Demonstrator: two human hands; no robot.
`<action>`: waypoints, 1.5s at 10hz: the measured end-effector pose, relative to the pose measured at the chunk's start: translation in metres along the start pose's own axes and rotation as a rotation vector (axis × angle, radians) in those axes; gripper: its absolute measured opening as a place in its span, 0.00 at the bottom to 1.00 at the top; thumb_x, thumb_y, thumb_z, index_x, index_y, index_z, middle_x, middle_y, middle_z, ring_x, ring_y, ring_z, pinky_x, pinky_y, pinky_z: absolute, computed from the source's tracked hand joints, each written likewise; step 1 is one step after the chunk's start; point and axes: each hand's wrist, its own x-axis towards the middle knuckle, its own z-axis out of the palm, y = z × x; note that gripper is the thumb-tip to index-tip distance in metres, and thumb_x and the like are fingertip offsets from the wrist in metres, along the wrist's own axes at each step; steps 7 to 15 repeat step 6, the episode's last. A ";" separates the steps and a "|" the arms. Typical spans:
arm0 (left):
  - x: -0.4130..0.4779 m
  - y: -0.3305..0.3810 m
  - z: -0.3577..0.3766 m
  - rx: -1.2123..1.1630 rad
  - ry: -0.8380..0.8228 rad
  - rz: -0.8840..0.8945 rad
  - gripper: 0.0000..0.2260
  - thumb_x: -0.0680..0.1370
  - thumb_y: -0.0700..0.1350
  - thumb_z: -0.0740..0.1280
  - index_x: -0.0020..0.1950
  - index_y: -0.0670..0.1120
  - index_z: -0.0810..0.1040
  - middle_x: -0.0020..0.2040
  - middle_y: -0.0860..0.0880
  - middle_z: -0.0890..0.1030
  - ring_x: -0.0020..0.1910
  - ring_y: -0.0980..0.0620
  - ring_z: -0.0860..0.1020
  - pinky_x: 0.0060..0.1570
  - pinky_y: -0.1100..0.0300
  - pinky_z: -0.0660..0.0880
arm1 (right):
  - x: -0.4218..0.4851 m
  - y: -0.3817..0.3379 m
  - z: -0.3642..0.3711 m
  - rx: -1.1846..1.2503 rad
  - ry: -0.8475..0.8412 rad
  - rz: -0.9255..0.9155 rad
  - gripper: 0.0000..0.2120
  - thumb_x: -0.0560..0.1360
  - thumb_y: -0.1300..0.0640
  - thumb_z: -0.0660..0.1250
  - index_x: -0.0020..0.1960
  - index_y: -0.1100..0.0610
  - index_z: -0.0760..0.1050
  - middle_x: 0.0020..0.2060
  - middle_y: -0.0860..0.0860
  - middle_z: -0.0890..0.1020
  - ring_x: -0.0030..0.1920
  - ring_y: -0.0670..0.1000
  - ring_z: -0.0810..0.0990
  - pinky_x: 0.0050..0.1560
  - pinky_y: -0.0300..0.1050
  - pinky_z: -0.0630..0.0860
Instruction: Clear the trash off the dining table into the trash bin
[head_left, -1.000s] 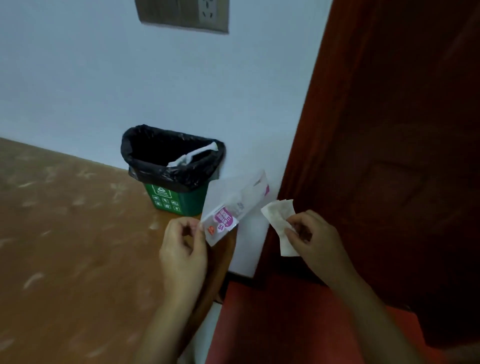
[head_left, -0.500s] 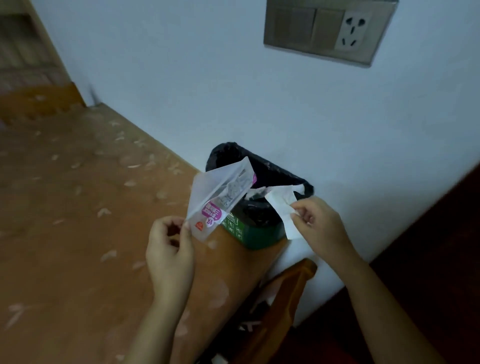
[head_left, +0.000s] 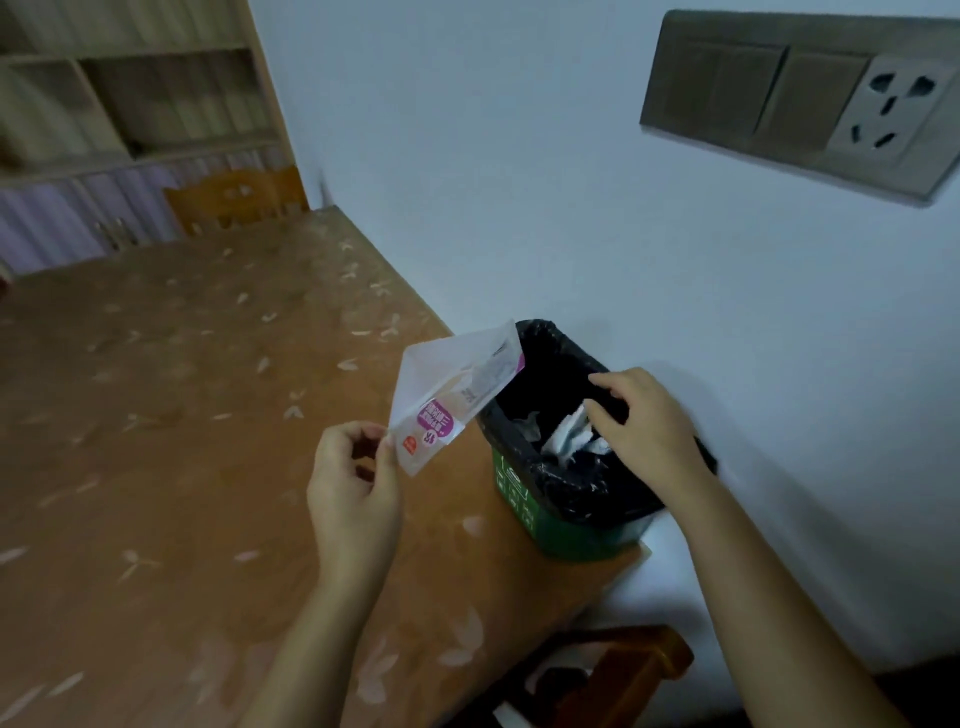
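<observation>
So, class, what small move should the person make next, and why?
Probably carry the wrapper rightward over the bin and let go: the left hand pinches it just beside the rim, paper already lies inside, and the right hand hovers over the opening.

Green bin (head_left: 563, 535) with black liner (head_left: 550, 364), white packet (head_left: 451, 395) with purple label, brown table (head_left: 182, 415) with pale leaf pattern, white wall (head_left: 519, 156)

The left hand (head_left: 353, 488) pinches a clear plastic wrapper (head_left: 457, 395) by its lower corner above the tabletop (head_left: 182, 415). The black-lined green trash bin (head_left: 566, 535) stands at the tabletop's right corner. The right hand (head_left: 644, 431) hangs over its opening, beside crumpled white paper (head_left: 571, 441); contact with the paper cannot be determined.
</observation>
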 end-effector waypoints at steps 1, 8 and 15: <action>0.011 0.007 0.014 0.055 -0.047 0.055 0.06 0.75 0.38 0.65 0.43 0.48 0.72 0.39 0.53 0.75 0.36 0.53 0.74 0.34 0.63 0.69 | -0.012 0.004 -0.008 -0.003 0.037 0.003 0.14 0.74 0.56 0.65 0.59 0.56 0.74 0.53 0.51 0.77 0.54 0.50 0.73 0.48 0.36 0.64; 0.038 0.018 0.097 0.410 -0.387 0.575 0.05 0.72 0.36 0.68 0.47 0.38 0.77 0.44 0.42 0.78 0.40 0.43 0.76 0.30 0.55 0.72 | -0.040 0.016 -0.021 0.100 0.147 0.066 0.10 0.72 0.60 0.67 0.52 0.56 0.78 0.46 0.46 0.76 0.48 0.46 0.74 0.49 0.37 0.67; 0.038 0.018 0.097 0.410 -0.387 0.575 0.05 0.72 0.36 0.68 0.47 0.38 0.77 0.44 0.42 0.78 0.40 0.43 0.76 0.30 0.55 0.72 | -0.040 0.016 -0.021 0.100 0.147 0.066 0.10 0.72 0.60 0.67 0.52 0.56 0.78 0.46 0.46 0.76 0.48 0.46 0.74 0.49 0.37 0.67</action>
